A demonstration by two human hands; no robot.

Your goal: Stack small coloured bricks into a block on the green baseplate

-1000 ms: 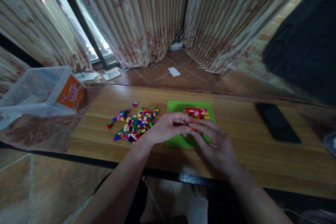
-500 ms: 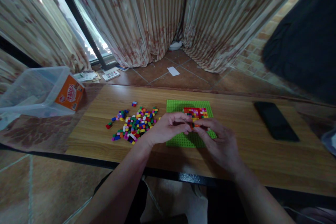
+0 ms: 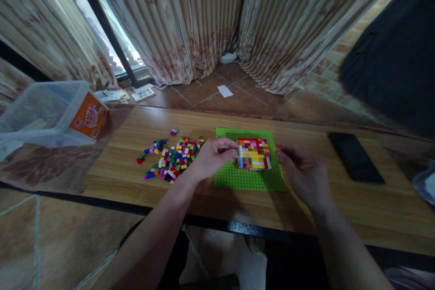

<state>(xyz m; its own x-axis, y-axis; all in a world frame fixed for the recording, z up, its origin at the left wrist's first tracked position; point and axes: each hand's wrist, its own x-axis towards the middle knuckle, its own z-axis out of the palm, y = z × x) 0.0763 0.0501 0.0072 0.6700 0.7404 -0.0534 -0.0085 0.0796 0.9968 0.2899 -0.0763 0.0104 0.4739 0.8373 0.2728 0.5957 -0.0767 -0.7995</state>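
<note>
A block built of multicoloured toy bricks (image 3: 254,154), mostly yellow, red, orange and pink on top, stands on a green studded baseplate (image 3: 249,181). At its left side is my left hand (image 3: 215,157), its thumb and forefinger apart with nothing visible between them; the fingertips are at the block's edge, but I cannot tell if they touch. My right hand (image 3: 304,174) is over the baseplate's right edge, clear of the block. Its thumb and forefinger pinch a small orange toy brick (image 3: 277,150), mostly covered by the fingertips.
Many loose toy bricks (image 3: 180,156) lie in a pile on the wooden table (image 3: 118,172), left of the baseplate. A black phone (image 3: 355,157) lies to the right. A clear plastic bin (image 3: 44,108) with an orange label stands beyond the table's left end.
My hands have drawn apart from above the block, where their fingertips met around a small brick. The right hand has moved right with an orange brick, and the block's top now shows.
</note>
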